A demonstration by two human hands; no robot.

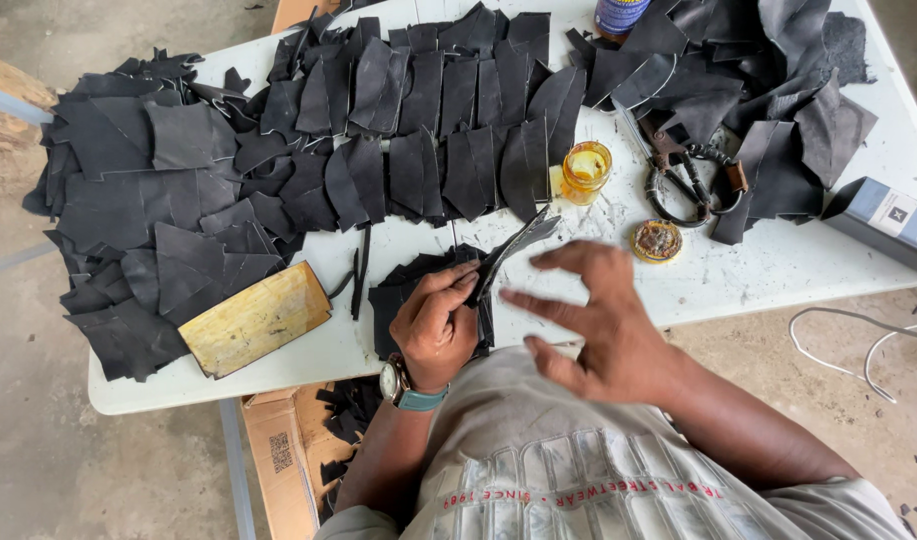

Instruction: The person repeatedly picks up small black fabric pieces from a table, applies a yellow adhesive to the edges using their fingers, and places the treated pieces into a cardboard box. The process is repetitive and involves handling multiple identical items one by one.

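Nearest: right hand (603,325), fingers spread wide, gripping nothing, hovering above white table (778,270). Left hand (436,325), watch on wrist, fingers curled, pinching black leather piece (513,245) over small dark stack (398,295) at table's near edge. Beyond: broad spread of black leather cutouts (278,150), wooden block (255,318), scissors (688,180), amber glass jar (585,172), round lid (657,241).

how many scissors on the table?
1: black-handled metal scissors lie on the white table, right of the amber glass jar. More may hide under the black leather pieces.
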